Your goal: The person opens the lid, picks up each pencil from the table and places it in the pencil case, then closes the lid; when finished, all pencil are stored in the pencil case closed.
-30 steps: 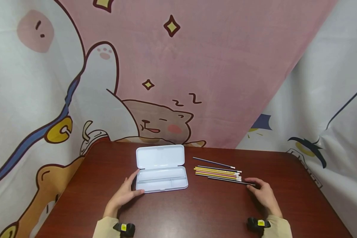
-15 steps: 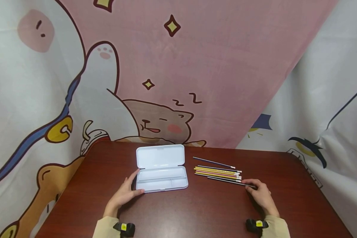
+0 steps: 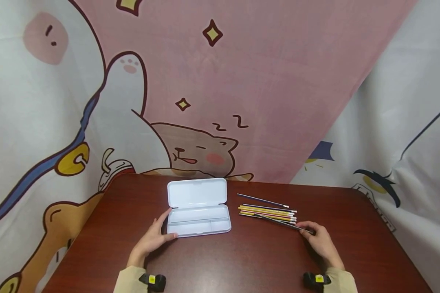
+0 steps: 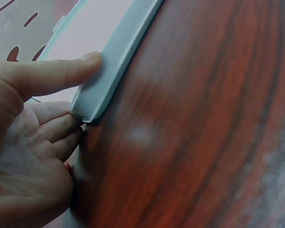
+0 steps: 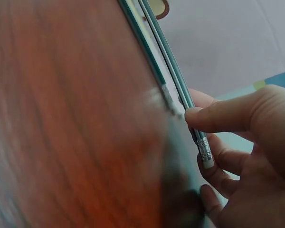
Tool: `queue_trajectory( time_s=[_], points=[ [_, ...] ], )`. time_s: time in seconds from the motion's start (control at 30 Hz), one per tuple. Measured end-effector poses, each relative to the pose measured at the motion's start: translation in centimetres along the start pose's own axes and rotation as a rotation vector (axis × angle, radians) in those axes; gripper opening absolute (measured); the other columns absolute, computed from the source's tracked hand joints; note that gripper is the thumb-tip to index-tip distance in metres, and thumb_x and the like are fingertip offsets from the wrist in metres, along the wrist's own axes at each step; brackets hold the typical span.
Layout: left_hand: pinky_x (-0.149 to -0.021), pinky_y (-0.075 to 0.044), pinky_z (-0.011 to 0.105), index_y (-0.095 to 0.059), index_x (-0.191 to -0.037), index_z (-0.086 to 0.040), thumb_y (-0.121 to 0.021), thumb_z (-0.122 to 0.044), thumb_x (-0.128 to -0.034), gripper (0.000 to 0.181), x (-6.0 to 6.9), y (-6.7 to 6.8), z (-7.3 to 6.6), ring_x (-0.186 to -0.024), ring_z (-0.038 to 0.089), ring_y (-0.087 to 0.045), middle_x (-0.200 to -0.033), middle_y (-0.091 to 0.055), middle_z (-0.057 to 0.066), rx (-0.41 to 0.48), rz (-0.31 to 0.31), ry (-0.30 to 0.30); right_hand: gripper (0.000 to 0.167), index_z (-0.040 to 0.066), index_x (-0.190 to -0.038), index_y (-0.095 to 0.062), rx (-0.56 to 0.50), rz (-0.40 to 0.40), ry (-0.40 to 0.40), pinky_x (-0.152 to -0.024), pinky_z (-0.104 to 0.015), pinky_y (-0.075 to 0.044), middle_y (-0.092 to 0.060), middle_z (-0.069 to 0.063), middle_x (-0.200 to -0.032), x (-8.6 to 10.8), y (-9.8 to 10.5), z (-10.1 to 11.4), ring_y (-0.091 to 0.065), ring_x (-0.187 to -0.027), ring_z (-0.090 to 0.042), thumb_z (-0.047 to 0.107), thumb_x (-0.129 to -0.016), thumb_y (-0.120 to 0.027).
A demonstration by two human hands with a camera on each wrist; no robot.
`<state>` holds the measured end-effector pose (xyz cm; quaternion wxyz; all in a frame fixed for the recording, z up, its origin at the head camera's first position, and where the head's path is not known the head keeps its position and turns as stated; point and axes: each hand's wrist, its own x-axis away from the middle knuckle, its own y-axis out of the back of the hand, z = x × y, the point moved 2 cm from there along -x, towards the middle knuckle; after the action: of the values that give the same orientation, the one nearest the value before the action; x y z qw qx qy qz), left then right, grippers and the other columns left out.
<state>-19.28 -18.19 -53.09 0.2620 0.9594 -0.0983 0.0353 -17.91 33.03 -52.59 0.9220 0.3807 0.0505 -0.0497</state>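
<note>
Apparently pick-up step: right hand (image 3: 320,241) pinches dark eraser-tipped pencil (image 5: 174,71), left hand (image 3: 153,239) grips white pencil case (image 3: 198,193); next likely calls for lifting clear.

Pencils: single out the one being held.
The dark pencil, pinched near its eraser by the right hand. The other pencils lie on the table, ungripped.
</note>
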Motion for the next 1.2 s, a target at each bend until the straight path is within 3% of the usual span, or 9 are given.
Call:
queue_trajectory(
  time_s=[0.13, 0.33, 0.57, 0.83, 1.0, 1.2],
  points=[
    [-0.106, 0.003, 0.068, -0.027, -0.151, -0.004, -0.078, -0.015, -0.0792, 0.089, 0.1, 0.0, -0.1, -0.139, 0.053, 0.0, -0.153, -0.023, 0.027, -0.003, -0.005, 0.001, 0.018, 0.001, -0.101, -0.072, -0.009, 0.004, 0.006, -0.075, -0.027, -0.048, -0.069, -0.012, -0.098, 0.0, -0.3, 1.1, -0.06, -0.089, -0.018, -0.008, -0.086, -0.065],
    [-0.107, 0.003, 0.068, -0.027, -0.152, -0.006, -0.078, -0.016, -0.0796, 0.089, 0.2, -0.3, 0.4, -0.14, 0.051, 0.0, -0.153, -0.023, 0.026, 0.014, 0.007, 0.01, 0.02, 0.003, -0.099, -0.072, -0.004, 0.011, 0.023, -0.082, -0.039, -0.049, -0.067, -0.012, -0.101, 0.1, -1.7, 2.5, -0.06, -0.098, -0.029, -0.009, -0.085, -0.065],
    [-0.108, 0.004, 0.066, -0.026, -0.152, -0.006, -0.078, -0.016, -0.0796, 0.09, 0.1, -0.2, 0.5, -0.141, 0.049, -0.004, -0.154, -0.023, 0.026, 0.002, -0.004, -0.005, 0.021, 0.006, -0.095, -0.074, -0.039, 0.005, 0.108, -0.082, -0.044, -0.049, -0.068, -0.008, -0.099, -0.8, -4.5, 4.9, -0.061, -0.097, -0.03, -0.01, -0.085, -0.065],
    [-0.108, 0.003, 0.065, -0.025, -0.152, -0.004, -0.078, -0.016, -0.0798, 0.09, -0.4, 0.1, 0.2, -0.142, 0.047, -0.006, -0.154, -0.023, 0.025, -0.005, 0.003, -0.026, 0.02, 0.001, -0.094, -0.073, -0.11, 0.019, 0.23, -0.084, -0.049, -0.049, -0.069, -0.009, -0.095, -2.1, -7.1, 8.1, -0.063, -0.095, -0.031, -0.014, -0.082, -0.065],
    [-0.108, 0.004, 0.066, -0.024, -0.153, -0.005, -0.078, -0.016, -0.0801, 0.091, -0.1, -0.1, 0.3, -0.141, 0.048, -0.003, -0.154, -0.021, 0.025, 0.005, 0.011, -0.005, 0.02, 0.002, -0.091, -0.074, -0.065, -0.01, 0.263, -0.085, -0.05, -0.044, -0.069, -0.006, -0.091, -2.4, -7.8, 9.6, -0.059, -0.094, -0.032, -0.013, -0.08, -0.067],
    [-0.109, 0.004, 0.065, -0.026, -0.152, -0.004, -0.078, -0.015, -0.0791, 0.09, -0.2, -0.2, 0.2, -0.141, 0.048, -0.006, -0.154, -0.023, 0.026, -0.011, -0.008, -0.013, 0.018, 0.002, -0.092, -0.074, -0.041, 0.017, 0.258, -0.086, -0.049, -0.043, -0.068, -0.005, -0.092, -2.8, -9.0, 10.6, -0.056, -0.096, -0.031, -0.01, -0.081, -0.068]
  ],
)
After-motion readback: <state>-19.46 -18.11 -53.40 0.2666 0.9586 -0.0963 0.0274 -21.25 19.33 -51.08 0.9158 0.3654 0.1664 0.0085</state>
